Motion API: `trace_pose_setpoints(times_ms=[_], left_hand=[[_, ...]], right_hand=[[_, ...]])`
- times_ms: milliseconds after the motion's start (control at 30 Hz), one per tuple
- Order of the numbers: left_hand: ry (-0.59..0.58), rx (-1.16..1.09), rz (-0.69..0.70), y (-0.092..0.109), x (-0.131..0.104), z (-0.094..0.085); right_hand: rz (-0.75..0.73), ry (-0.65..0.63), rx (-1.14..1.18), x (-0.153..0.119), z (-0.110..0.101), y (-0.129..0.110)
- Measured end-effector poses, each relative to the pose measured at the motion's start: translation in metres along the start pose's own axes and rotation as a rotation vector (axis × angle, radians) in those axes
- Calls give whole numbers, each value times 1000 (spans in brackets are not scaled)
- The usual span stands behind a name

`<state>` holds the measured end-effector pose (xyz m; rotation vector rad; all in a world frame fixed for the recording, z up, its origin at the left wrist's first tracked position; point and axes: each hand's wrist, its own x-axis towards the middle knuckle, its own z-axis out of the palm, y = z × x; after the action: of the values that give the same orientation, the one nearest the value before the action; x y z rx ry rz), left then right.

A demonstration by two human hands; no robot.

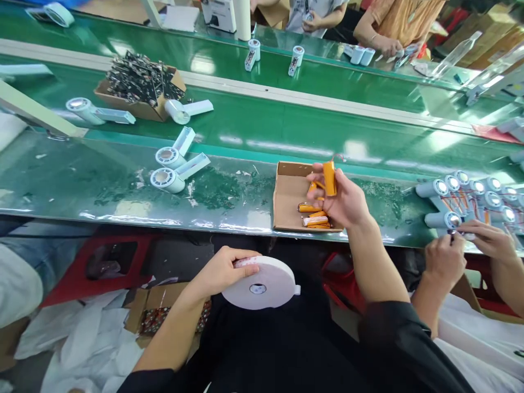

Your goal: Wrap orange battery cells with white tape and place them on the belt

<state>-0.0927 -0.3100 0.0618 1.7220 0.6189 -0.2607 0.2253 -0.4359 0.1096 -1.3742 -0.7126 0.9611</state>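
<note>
Battery [329, 180] stands nearly upright, long axis up and down, wired end uppermost, pinched in the fingers of the right hand [349, 203] above one box [289, 199]. One tape roll [272, 286] is gripped by its rim in the left hand [223, 268], loose end pointing right. At least three more batteries [310, 208] lie boxed. The box sits at the tabletop's [241, 204] near edge; scrap-strewn room stretches left to two pale-blue cases [175, 185].
</note>
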Motion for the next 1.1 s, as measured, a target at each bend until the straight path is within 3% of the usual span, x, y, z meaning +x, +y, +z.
trace_pose_setpoints(times_ms=[100,167,300,433,633,767,833,867,967,1000,1100], left_hand=[[-9,18,-16,3,1,2],[-39,56,-9,9,2,2],[-105,167,58,19,5,2],[-128,240,130,23,8,5],[-174,410,187,33,18,14],[-162,449,220,34,21,18],[-141,380,216,23,21,17],[-122,328,196,15,20,16],[-36,147,107,-14,20,17],[-14,113,88,-22,19,19],[-35,137,113,-33,16,32]], right_hand=[[93,-57,140,-43,28,12],[112,-141,88,-65,41,20],[-48,-349,-430,-89,44,26],[-212,-463,-751,-99,42,29],[-111,-644,-973,-90,52,34],[-46,-720,-935,-85,50,36],[10,-607,-761,-97,54,57],[62,-473,-627,-106,58,74],[290,144,-132,-137,79,133],[337,284,1,-147,85,149],[359,417,64,-159,80,159]])
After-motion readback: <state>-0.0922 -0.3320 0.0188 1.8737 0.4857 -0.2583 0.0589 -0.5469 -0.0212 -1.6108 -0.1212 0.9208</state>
